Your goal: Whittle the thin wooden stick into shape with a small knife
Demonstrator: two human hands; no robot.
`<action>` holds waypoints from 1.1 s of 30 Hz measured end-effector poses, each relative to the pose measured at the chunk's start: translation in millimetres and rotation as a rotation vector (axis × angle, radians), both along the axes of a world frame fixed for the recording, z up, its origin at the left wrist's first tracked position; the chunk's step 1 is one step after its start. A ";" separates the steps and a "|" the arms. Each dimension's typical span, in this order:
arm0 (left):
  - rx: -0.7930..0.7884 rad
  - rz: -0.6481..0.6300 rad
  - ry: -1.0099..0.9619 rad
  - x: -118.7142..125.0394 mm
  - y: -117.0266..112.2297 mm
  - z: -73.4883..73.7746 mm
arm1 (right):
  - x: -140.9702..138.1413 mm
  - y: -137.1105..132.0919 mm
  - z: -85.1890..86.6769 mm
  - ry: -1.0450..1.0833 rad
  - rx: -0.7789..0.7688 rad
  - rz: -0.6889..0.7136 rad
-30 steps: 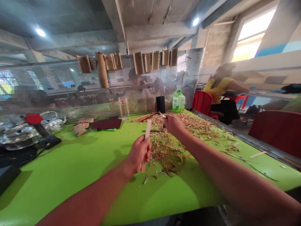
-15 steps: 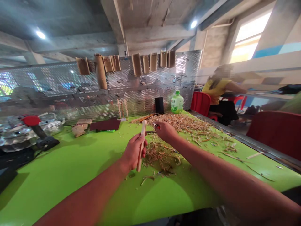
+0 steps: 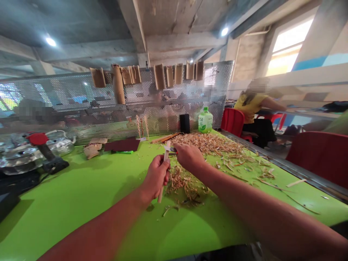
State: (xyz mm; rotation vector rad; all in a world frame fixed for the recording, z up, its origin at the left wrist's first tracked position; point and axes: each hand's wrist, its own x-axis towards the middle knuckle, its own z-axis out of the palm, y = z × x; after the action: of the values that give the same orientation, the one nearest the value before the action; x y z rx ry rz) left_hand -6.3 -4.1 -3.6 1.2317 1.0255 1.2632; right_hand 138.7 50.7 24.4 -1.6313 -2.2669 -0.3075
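A pale wooden strip (image 3: 167,153) stands tilted in the fist of my left hand (image 3: 156,177), its upper end free above the fingers and its lower end sticking out below. My right hand (image 3: 189,156) is closed round the red handle of a knife (image 3: 170,149). The knife's short blade lies across the upper part of the strip. Below and right of both hands, curled wood shavings (image 3: 187,183) are scattered on the green tabletop (image 3: 89,203). The fingers' far sides are hidden.
A larger heap of shavings (image 3: 214,143) lies behind my right hand. Beyond stand a green-labelled bottle (image 3: 205,120) and a black block (image 3: 184,123), before a perforated metal screen (image 3: 168,99). Metal kettles (image 3: 20,150) are at left. A person in yellow (image 3: 250,105) sits at right.
My right hand has moved left and slightly down, bringing the knife blade from beside the strip onto its upper part. My left hand still grips the strip.
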 end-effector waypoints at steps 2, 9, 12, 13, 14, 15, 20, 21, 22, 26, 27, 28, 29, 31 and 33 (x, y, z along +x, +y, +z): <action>-0.014 -0.021 0.010 0.7 -3.4 2.2 | 7.3 9.9 -0.7 0.023 0.025 -0.039; 0.066 -0.086 -0.053 2.1 -10.2 7.4 | 49.3 47.1 -1.8 0.220 -0.035 -0.247; 0.032 -0.057 -0.080 0.0 -7.1 6.0 | 47.8 49.1 -4.3 0.434 0.002 -0.166; 0.018 -0.050 -0.085 -0.7 -5.6 5.2 | 43.5 47.2 -5.3 0.522 0.002 -0.094; 0.005 -0.046 -0.086 -1.3 -4.0 4.3 | 37.8 44.1 -6.2 0.620 -0.017 -0.008; -0.006 -0.044 -0.082 -1.8 -2.5 3.3 | 31.6 40.1 -7.1 0.731 -0.057 0.084; -0.024 -0.049 -0.002 -1.2 1.9 -2.5 | 5.8 18.4 -9.7 1.261 -0.424 0.470; -0.022 -0.061 0.012 -0.8 2.1 -3.5 | 3.2 15.8 -9.9 1.318 -0.472 0.507; -0.020 -0.079 0.017 -0.6 2.0 -4.3 | 1.5 14.2 -10.0 1.358 -0.501 0.526; -0.027 -0.208 -0.027 -1.5 1.5 -5.0 | 3.0 17.6 -10.3 1.446 -0.514 0.511; -0.025 -0.218 -0.038 -2.2 1.7 -4.5 | 5.0 20.0 -10.5 1.440 -0.488 0.484; -0.019 -0.213 -0.049 -3.1 2.1 -3.9 | 7.5 22.5 -10.8 1.403 -0.442 0.440; -0.012 -0.195 -0.058 -4.2 2.7 -3.1 | 10.1 24.7 -11.2 1.323 -0.374 0.383; -0.008 -0.147 -0.088 -6.4 4.6 -1.6 | 14.5 26.8 -12.5 1.052 -0.187 0.245; -0.026 -0.119 -0.118 -8.1 6.7 -0.3 | 15.9 24.4 -14.0 0.718 -0.019 0.148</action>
State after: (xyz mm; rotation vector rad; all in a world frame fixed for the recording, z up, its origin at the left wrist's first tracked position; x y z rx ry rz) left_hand -14.3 2.6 -3.9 1.1669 0.8681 1.2120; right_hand 154.6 75.1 10.4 -1.2845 -1.8096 0.2974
